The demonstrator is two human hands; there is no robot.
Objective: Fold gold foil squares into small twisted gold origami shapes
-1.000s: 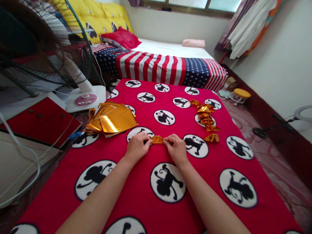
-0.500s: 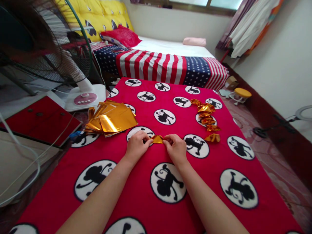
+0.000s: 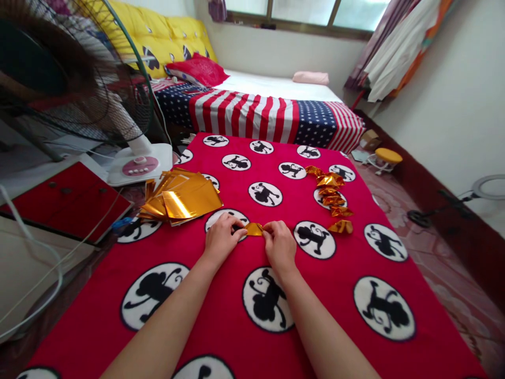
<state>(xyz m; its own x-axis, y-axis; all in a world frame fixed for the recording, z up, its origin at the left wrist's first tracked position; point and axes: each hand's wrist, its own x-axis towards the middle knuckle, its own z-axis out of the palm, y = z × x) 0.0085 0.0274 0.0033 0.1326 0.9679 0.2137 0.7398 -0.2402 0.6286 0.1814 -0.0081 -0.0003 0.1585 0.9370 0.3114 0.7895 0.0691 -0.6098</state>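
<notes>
Between my two hands a small piece of folded gold foil paper (image 3: 254, 229) lies low over the red cloth. My left hand (image 3: 223, 234) pinches its left end, fingers curled. At its right end my right hand (image 3: 279, 239) grips it between thumb and fingers. My fingertips cover both ends of the paper. To the left, beyond my left hand, a fanned stack of gold foil sheets (image 3: 193, 199) rests on the cloth. Several folded gold foil pieces (image 3: 331, 197) form a curved row beyond my right hand.
A red cloth with monkey circles (image 3: 327, 316) covers the table. At left stand a fan (image 3: 136, 145), its blades blurred, and a red-topped box (image 3: 67, 197). Behind the table is a bed with a striped, starred cover (image 3: 248, 113). A yellow stool (image 3: 389, 155) stands right.
The camera view has tilted up slightly, showing more window. My fingers have shifted a little on the foil paper, and its visible part now looks flatter. Both hands keep hold of it.
</notes>
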